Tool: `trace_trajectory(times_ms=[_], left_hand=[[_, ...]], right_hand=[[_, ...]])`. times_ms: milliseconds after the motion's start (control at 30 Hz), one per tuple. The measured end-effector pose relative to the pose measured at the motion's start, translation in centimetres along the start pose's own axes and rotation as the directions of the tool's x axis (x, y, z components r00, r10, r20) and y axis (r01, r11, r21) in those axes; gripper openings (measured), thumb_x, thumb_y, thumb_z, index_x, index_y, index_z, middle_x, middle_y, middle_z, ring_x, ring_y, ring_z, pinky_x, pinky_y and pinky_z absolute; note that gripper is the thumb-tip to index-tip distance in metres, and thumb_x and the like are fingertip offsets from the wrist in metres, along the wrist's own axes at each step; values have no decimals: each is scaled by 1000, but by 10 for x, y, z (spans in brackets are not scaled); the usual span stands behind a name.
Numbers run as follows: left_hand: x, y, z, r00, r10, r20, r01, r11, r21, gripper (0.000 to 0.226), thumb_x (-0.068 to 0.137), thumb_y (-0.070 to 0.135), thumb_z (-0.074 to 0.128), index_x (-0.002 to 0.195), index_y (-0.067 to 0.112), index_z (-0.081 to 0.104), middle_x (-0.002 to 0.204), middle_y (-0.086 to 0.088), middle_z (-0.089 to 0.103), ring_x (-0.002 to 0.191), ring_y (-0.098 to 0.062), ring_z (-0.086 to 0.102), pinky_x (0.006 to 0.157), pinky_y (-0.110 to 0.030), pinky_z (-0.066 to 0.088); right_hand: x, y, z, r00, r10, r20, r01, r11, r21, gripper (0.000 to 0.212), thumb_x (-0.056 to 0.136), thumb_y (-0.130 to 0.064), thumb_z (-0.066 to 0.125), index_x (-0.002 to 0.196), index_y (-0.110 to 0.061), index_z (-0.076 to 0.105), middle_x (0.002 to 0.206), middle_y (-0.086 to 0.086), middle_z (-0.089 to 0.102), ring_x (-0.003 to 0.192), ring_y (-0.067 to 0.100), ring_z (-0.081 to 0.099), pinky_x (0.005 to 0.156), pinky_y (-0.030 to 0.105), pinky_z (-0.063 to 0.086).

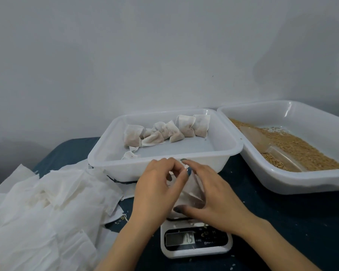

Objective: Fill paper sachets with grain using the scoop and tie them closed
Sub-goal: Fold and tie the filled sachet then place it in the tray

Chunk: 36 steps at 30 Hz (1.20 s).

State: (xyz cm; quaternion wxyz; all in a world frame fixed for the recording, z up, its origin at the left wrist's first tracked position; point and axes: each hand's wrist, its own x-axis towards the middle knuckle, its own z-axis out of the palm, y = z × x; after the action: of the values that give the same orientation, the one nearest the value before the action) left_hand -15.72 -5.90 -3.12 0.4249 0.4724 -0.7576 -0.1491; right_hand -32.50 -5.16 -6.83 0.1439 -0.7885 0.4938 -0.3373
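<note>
A filled paper sachet (pixel 188 194) is held between both hands just above the platform of a small digital kitchen scale (pixel 196 241); whether its base rests on the platform cannot be told. Grain shows as a dark mass in its lower part. The left hand (pixel 155 188) is curled at the sachet's upper left, fingertips pinched at the neck. The right hand (pixel 209 194) grasps the sachet from the right, thumb under the lower edge, index finger raised to the top. The drawstring itself is too fine to be made out, so the stage of the knot is not confirmed.

Risks, as judged:
- The neck appears not yet cinched. If the sachet is tilted while the string is pulled, grain can spill onto the scale and the dark blue cloth (pixel 282 222), where loose kernels already lie.
- The paper looks thin; a hard pull could tear the mouth or snap the string.

Beyond the hands, a white tray (pixel 164 161) holds the finished sachets (pixel 164 132). At right, a second tray (pixel 282 182) holds loose grain (pixel 301 149) with a clear plastic scoop (pixel 272 151) lying in it. At left, empty sachets (pixel 47 208) are piled near the left forearm and could be swept off.
</note>
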Motion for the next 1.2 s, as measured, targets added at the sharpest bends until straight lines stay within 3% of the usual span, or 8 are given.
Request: trace_trajectory(times_ms=[133, 267, 433, 600, 833, 967, 1100, 1200], left_hand=[[-2, 24, -4, 992, 111, -65, -110, 994, 19, 24, 87, 54, 47, 76, 34, 55, 80, 17, 59, 83, -9, 54, 61, -21, 39], [-2, 22, -11, 989, 77, -128, -90, 991, -102, 19, 91, 53, 55, 81, 36, 54, 84, 18, 59, 76, -9, 54, 60, -23, 39], [-5, 17, -9, 991, 14, -132, -41, 978, -204, 17, 98, 52, 46, 89, 39, 52, 80, 17, 60, 60, -3, 50, 55, -13, 36], [-3, 18, -17, 963, 236, -132, -244, 968, -50, 14, 100, 39, 46, 110, 36, 54, 109, 18, 54, 84, -10, 55, 69, -13, 43], [-3, 22, -17, 907, 421, -8, -409, 884, 225, 37, 89, 51, 59, 120, 31, 54, 121, 10, 44, 87, -8, 49, 72, -28, 48], [4, 28, -19, 855, 517, 39, -484, 770, 416, 23, 94, 38, 55, 93, 17, 65, 114, 0, 57, 74, -14, 48, 62, -30, 44], [10, 35, -22, 833, 545, 95, -545, 778, 312, 28, 97, 33, 51, 87, 12, 66, 96, 4, 65, 74, -15, 56, 55, -32, 48], [14, 40, -21, 853, 500, 150, -521, 813, 258, 32, 98, 35, 45, 94, 12, 66, 85, 2, 62, 73, -16, 56, 54, -37, 50]], right_hand=[[0, -3, 3, 998, 60, -5, -58, 982, 182, 68, 76, -39, 69, 136, -45, 37, 122, -17, 56, 111, 7, 56, 84, 34, 54], [-4, -3, -1, 997, 56, -53, -33, 929, 369, 35, 82, -24, 59, 115, -33, 50, 95, -15, 59, 87, 9, 59, 68, 20, 48], [-3, -6, -7, 997, 66, -49, -34, 875, 483, 19, 81, -17, 55, 99, -20, 59, 80, -5, 61, 70, 8, 57, 61, 23, 50], [-5, -6, -8, 993, 114, -1, -99, 863, 495, 3, 78, -17, 57, 79, -20, 58, 73, -2, 59, 67, 5, 56, 60, 25, 47], [-7, -5, -11, 994, 84, 68, -107, 851, 515, 11, 85, -14, 54, 92, -21, 59, 82, 2, 61, 76, 28, 58, 68, 46, 51], [-8, -8, -15, 996, 71, 55, -88, 895, 437, 31, 79, -23, 54, 83, -54, 54, 75, -21, 58, 64, 1, 54, 57, 18, 42], [-7, -8, -19, 995, 82, 48, -95, 898, 430, 31, 75, -42, 70, 102, -45, 54, 99, -16, 63, 90, 6, 64, 69, 24, 54], [-6, -14, -24, 991, -1, 131, -87, 745, 661, 31, 78, -31, 76, 105, -36, 61, 98, -8, 69, 91, 11, 67, 72, 25, 54]])
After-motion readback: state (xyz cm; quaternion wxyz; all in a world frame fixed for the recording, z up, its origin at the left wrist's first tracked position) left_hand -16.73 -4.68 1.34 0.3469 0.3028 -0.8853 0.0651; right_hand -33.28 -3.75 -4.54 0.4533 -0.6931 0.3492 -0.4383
